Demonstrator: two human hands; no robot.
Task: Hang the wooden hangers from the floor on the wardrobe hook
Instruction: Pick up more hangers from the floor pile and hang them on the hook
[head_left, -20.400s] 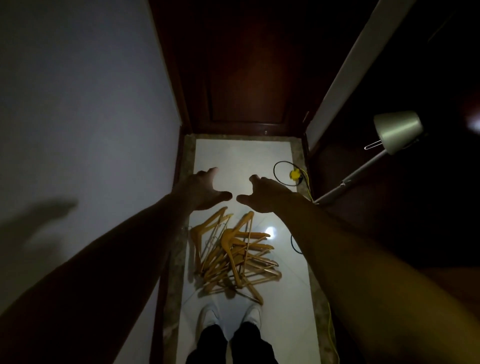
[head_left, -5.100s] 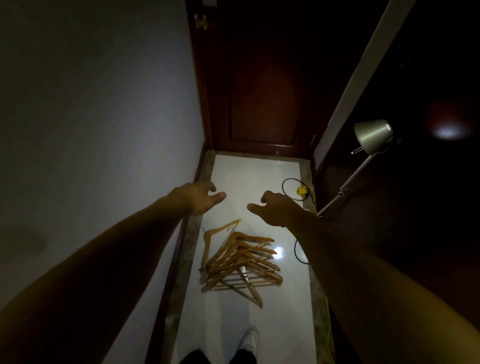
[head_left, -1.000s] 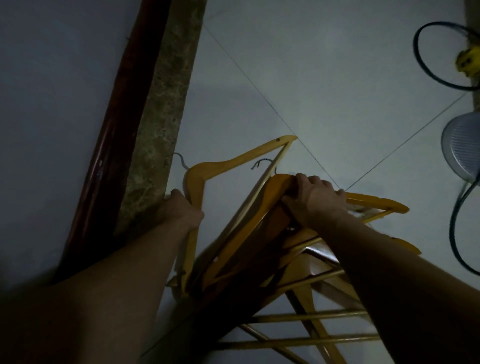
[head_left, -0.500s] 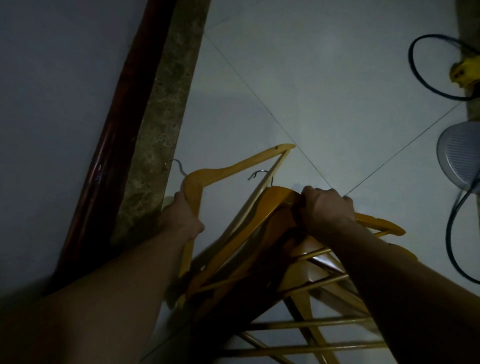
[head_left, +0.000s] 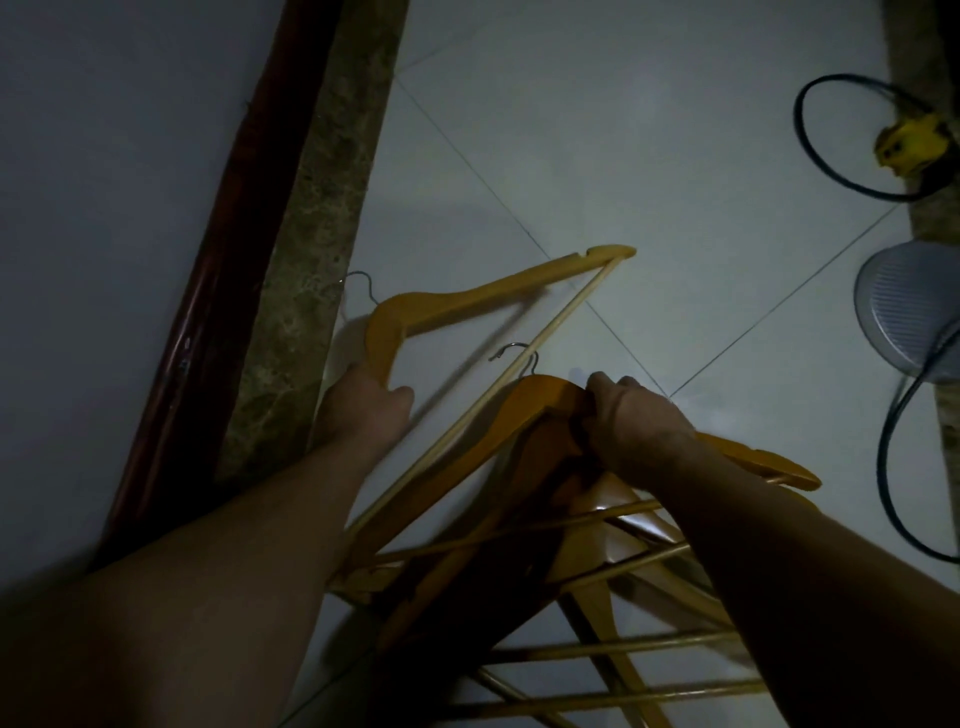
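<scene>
Several orange wooden hangers with metal hooks lie in a pile (head_left: 597, 561) on the pale tiled floor. My left hand (head_left: 363, 405) grips the neck of one wooden hanger (head_left: 467, 299) at the pile's left edge, its arm pointing up and right. My right hand (head_left: 631, 421) grips the top of a bunch of stacked hangers (head_left: 540, 397), whose metal hooks stick out to the left of my fingers. The wardrobe hook is not in view.
A dark red wooden skirting (head_left: 208, 312) and a mottled stone strip (head_left: 311, 234) run along the left wall. At the right lie a black cable loop (head_left: 810, 156), a yellow plug (head_left: 909, 140) and a round grey lamp base (head_left: 904, 312).
Over the last second both hands have kept their hold on the hangers. The view has shifted slightly and the stacked bunch has tilted up a little.
</scene>
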